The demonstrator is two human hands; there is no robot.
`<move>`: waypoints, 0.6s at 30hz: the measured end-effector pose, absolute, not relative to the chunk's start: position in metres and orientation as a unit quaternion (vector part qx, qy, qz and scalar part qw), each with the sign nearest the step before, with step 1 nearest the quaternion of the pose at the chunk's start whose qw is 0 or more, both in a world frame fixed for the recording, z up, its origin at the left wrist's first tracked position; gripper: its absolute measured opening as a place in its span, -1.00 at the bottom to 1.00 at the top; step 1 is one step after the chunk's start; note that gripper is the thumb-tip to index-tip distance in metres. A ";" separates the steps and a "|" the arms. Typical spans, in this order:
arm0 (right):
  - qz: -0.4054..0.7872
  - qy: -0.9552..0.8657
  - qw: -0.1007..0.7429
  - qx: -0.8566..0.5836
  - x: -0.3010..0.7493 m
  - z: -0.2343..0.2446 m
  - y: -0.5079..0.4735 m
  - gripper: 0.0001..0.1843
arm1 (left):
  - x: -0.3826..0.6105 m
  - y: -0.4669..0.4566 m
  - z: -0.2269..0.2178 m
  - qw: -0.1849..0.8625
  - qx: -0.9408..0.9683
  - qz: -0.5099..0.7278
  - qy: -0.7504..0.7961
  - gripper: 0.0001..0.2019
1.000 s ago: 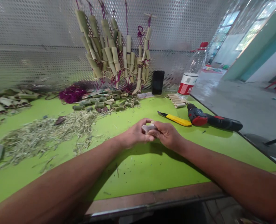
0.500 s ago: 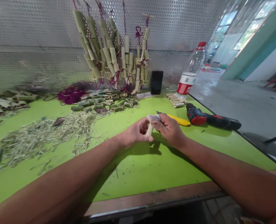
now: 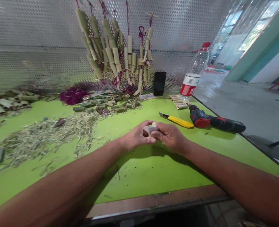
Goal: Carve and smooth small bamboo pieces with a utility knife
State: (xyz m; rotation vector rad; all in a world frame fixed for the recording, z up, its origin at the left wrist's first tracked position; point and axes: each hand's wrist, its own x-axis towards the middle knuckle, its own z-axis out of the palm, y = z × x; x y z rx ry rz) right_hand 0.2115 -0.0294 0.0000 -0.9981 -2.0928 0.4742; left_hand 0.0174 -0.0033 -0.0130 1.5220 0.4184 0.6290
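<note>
From here I see my left hand [image 3: 136,136] and right hand [image 3: 169,136] come together now; the fingers [image 3: 156,134] close tight on a folded sheet [image 3: 149,130] around a bamboo piece [image 3: 154,125], above the table [image 3: 141,176] middle.

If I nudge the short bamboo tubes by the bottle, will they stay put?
Probably not: the short bamboo tubes lie on their sides on the green table, so they'd likely roll. They look light and stiff; a small push could scatter them.

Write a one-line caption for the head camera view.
Left hand and right hand hold a folded pale sheet around a bamboo piece above a green table.
</note>
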 end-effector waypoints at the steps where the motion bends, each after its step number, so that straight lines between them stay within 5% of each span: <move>1: 0.177 -0.806 0.390 -0.410 0.212 0.000 -0.029 -0.58 | 0.017 -0.003 -0.013 0.664 0.672 0.273 0.182 -0.39; 18: 0.188 -0.769 0.438 -0.426 0.205 -0.001 -0.028 -0.58 | 0.020 -0.003 -0.011 0.658 0.675 0.295 0.156 -0.56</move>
